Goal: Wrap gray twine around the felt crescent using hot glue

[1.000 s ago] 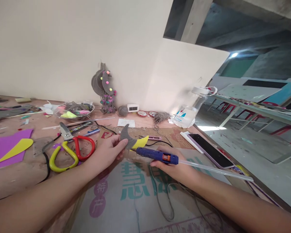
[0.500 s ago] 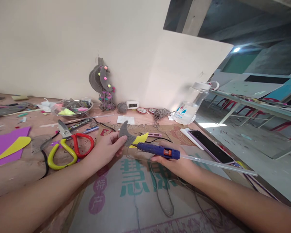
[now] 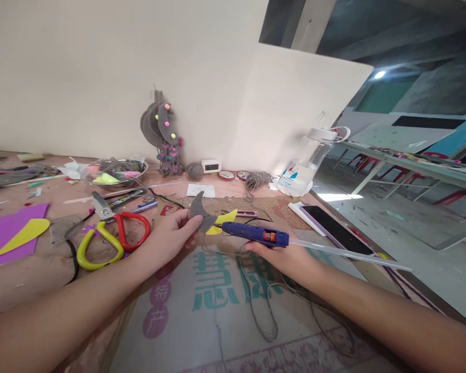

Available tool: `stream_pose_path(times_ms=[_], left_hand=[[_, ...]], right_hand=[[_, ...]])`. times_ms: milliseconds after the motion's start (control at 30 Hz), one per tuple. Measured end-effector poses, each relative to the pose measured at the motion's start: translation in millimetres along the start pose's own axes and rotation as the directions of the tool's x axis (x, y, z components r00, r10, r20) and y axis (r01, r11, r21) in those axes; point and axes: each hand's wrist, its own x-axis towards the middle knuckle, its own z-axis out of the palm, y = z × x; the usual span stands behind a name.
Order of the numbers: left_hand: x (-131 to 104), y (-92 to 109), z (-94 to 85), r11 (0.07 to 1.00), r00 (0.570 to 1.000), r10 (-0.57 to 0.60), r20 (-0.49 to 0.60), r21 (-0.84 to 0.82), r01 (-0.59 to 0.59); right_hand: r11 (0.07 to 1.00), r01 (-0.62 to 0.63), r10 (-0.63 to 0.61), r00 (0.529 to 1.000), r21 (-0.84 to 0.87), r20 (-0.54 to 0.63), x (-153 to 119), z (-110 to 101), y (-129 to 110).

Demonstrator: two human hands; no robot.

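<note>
Pinching the grey-and-yellow crescent (image 3: 200, 211) above the cardboard (image 3: 283, 209) near its far edge, the left hand (image 3: 175, 231) steadies it while the right hand (image 3: 286, 257) grips the glue gun (image 3: 243, 231), whose tip (image 3: 219, 226) has crept up over the yellow part

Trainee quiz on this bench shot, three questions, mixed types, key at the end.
1. Multiple choice: what does the right hand hold?
A) smartphone
B) glue gun
C) water bottle
2. True or false: the digital clock sits beside the ball of grey yarn, on its right as the camera sees it.
3. Fill in: the scissors have one yellow handle and one ____ handle.

Key: 1 B; 2 true; 3 red
</note>
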Motion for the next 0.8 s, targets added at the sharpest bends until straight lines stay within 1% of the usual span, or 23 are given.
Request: stream_pose_path(times_ms=[233,567,800], left_hand=[[-0.2,-0.8,-0.3,0.999,1.0,0.003,-0.006,0.032,-0.003],[-0.5,1.2,0.0,0.999,1.0,-0.006,-0.017,0.037,0.007],[-0.6,3.3,-0.4,0.997,1.0,-0.002,-0.022,0.075,0.003]], right_hand=[[0.999,0.033,-0.033,0.999,0.019,-0.029,1.6,-1.1,0.6],[0.999,0.031,-0.033,0.998,-0.038,-0.053,1.8,-3.1,3.3],[0.997,0.03,-0.035,0.997,-0.071,-0.076,2.5,-3.7,3.4]])
